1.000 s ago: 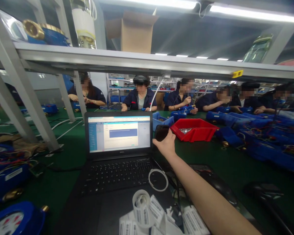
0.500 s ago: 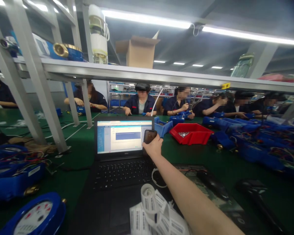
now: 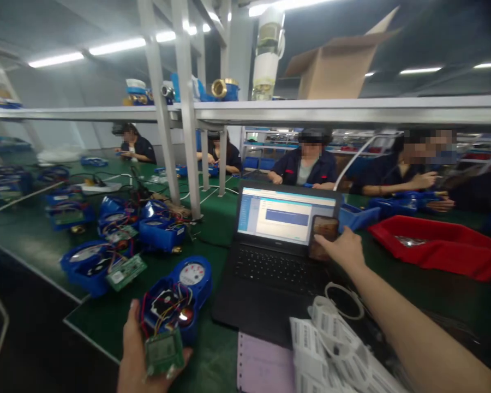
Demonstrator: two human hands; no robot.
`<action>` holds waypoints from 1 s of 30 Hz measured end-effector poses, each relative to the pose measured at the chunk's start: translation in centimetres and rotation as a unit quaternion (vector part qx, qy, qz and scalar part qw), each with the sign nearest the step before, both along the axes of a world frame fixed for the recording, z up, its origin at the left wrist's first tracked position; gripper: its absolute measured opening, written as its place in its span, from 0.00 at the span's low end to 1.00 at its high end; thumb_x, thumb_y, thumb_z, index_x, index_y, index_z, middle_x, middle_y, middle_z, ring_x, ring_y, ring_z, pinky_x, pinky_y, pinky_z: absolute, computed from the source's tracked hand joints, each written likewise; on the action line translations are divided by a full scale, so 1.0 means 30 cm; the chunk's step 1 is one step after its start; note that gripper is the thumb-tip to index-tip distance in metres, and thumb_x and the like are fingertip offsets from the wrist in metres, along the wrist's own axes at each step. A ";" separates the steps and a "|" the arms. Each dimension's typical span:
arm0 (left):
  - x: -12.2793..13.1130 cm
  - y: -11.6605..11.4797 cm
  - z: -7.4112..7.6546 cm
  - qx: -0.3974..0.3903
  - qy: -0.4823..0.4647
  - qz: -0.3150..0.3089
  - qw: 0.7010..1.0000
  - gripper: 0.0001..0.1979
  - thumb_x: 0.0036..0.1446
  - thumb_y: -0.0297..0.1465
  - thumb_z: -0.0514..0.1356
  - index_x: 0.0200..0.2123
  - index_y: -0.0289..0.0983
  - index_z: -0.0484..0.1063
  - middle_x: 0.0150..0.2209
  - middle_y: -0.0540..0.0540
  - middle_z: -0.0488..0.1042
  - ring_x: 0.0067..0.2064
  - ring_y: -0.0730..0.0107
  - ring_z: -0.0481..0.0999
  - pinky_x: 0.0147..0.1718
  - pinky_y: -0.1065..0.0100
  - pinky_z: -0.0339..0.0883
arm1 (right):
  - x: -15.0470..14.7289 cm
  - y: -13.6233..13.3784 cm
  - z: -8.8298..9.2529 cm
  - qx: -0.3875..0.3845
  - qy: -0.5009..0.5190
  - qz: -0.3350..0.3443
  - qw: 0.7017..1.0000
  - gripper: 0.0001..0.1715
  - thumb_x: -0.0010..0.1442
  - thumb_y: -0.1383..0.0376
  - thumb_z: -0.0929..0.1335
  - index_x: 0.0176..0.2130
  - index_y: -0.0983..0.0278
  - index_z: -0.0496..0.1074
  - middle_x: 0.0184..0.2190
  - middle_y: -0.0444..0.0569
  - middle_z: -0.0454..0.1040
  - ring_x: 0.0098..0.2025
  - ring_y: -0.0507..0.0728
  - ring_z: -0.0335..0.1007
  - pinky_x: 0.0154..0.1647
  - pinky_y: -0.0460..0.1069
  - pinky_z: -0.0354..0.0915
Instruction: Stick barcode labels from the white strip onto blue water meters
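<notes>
My left hand (image 3: 137, 355) is at the lower left, closed around the open housing of a blue water meter (image 3: 200, 295). Coloured wires run from the housing to a green circuit board with a small display (image 3: 163, 352), which hangs over my fingers. My right hand (image 3: 347, 251) grips a dark smartphone (image 3: 318, 251) at its right edge, thumb across the front. Upright, the phone covers the lower right of the screen of a black laptop (image 3: 265, 267). My fingers behind the phone are partly hidden.
A roll of white barcode labels (image 3: 327, 322) and a pink sheet (image 3: 265, 363) lie before the laptop. More wired blue meters (image 3: 85, 267) sit to the left. A red bin (image 3: 445, 251) is at right. Shelf posts (image 3: 184, 136) rise behind; co-workers (image 3: 306, 164) sit opposite.
The view has swung left. My left hand has come into sight, holding a water meter. The right hand stays at the phone by the laptop screen.
</notes>
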State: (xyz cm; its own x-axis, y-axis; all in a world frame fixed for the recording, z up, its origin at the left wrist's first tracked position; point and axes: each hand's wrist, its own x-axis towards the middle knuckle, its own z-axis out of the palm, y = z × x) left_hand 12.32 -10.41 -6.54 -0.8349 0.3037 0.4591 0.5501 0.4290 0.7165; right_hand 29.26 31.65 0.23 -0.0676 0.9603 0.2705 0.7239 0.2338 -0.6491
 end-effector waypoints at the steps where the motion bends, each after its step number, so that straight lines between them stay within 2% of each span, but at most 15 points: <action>1: 0.002 -0.008 0.002 -0.003 0.003 0.002 1.000 0.57 0.44 0.51 0.64 0.67 0.40 0.34 0.67 0.39 0.44 0.65 0.42 0.51 0.58 0.45 0.60 | 0.022 0.010 -0.002 0.002 0.000 0.011 1.000 0.56 0.42 0.52 0.72 0.60 0.82 0.55 0.54 0.77 0.58 0.60 0.78 0.52 0.59 0.65 0.53; 4: 0.000 0.001 0.015 0.008 0.012 0.002 1.000 0.54 0.45 0.48 0.63 0.67 0.40 0.35 0.66 0.39 0.45 0.65 0.45 0.51 0.59 0.48 0.58 | 0.103 0.043 -0.027 0.034 0.033 0.035 0.998 0.56 0.37 0.49 0.71 0.57 0.79 0.61 0.51 0.77 0.63 0.59 0.80 0.53 0.57 0.67 0.55; 8: -0.039 0.033 0.042 0.018 -0.012 -0.002 1.000 0.55 0.43 0.45 0.65 0.67 0.43 0.35 0.66 0.40 0.47 0.64 0.46 0.53 0.62 0.48 0.53 | 0.225 0.056 -0.064 0.073 0.094 0.047 0.992 0.47 0.32 0.45 0.71 0.47 0.68 0.68 0.45 0.75 0.69 0.53 0.80 0.62 0.52 0.68 0.58; 13: -0.133 0.081 0.072 -0.025 -0.049 -0.019 0.998 0.57 0.44 0.44 0.66 0.67 0.38 0.32 0.66 0.35 0.45 0.65 0.44 0.52 0.61 0.47 0.53 | 0.315 -0.009 -0.084 0.078 0.147 0.040 0.985 0.38 0.31 0.45 0.70 0.40 0.61 0.68 0.43 0.70 0.70 0.49 0.74 0.67 0.50 0.65 0.60; 16: -0.172 0.119 0.087 -0.047 -0.061 -0.028 0.997 0.57 0.47 0.43 0.65 0.66 0.38 0.28 0.67 0.33 0.42 0.66 0.44 0.49 0.61 0.49 0.53 | 0.338 -0.057 -0.112 0.047 0.190 0.032 0.980 0.37 0.28 0.45 0.71 0.39 0.58 0.66 0.44 0.65 0.70 0.49 0.73 0.68 0.45 0.64 0.65; 18: -0.188 0.145 0.099 -0.054 -0.066 -0.031 0.996 0.56 0.49 0.42 0.64 0.66 0.38 0.26 0.67 0.33 0.40 0.66 0.45 0.47 0.61 0.50 0.52 | 0.349 -0.084 -0.140 0.034 0.224 0.028 0.973 0.38 0.28 0.45 0.72 0.38 0.58 0.66 0.44 0.62 0.71 0.49 0.72 0.68 0.43 0.64 0.68; 22: -0.208 0.200 0.125 -0.075 -0.069 -0.033 0.994 0.56 0.50 0.44 0.63 0.66 0.37 0.24 0.68 0.33 0.38 0.67 0.44 0.45 0.62 0.49 0.50 | 0.367 -0.134 -0.182 0.057 0.271 0.000 0.961 0.34 0.33 0.45 0.70 0.38 0.59 0.65 0.42 0.59 0.71 0.48 0.70 0.68 0.44 0.63 0.69; 26: -0.228 0.254 0.143 -0.072 -0.062 -0.020 0.995 0.53 0.53 0.45 0.60 0.66 0.34 0.24 0.68 0.32 0.36 0.67 0.45 0.43 0.63 0.50 0.48 | 0.380 -0.163 -0.185 0.076 0.303 0.013 0.950 0.36 0.36 0.46 0.70 0.41 0.63 0.66 0.44 0.59 0.71 0.49 0.68 0.68 0.44 0.61 0.69; 30: -0.266 0.280 0.133 -0.079 -0.057 0.008 0.995 0.57 0.49 0.46 0.63 0.66 0.31 0.26 0.68 0.32 0.36 0.67 0.44 0.44 0.62 0.50 0.49 | 0.391 -0.151 -0.199 0.083 0.346 0.011 0.935 0.34 0.40 0.47 0.70 0.41 0.64 0.68 0.43 0.57 0.72 0.46 0.64 0.69 0.41 0.57 0.70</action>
